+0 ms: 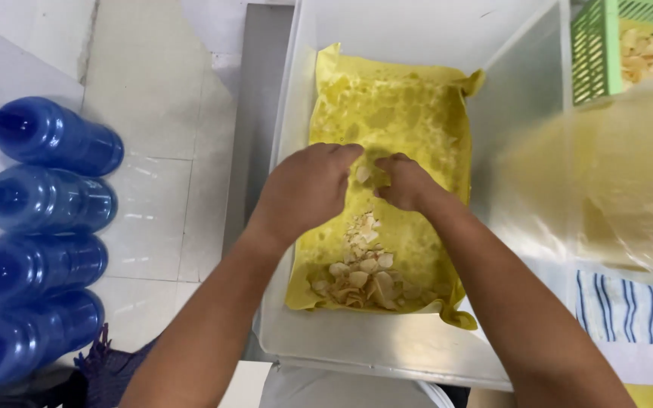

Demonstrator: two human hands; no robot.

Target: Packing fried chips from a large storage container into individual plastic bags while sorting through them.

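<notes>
reaching palm-down, left hand (307, 189) and right hand (406, 181) pinch chips (362, 174) together.

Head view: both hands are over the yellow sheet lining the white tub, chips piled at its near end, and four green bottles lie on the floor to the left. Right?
Not quite: the bottles are blue, not green, as the head view shows. The rest holds: left hand and right hand are over the yellow sheet in the white tub, chips at its near end.

Bright, even light; glare on the floor tiles (145, 219); right edge smeared by blur.
</notes>
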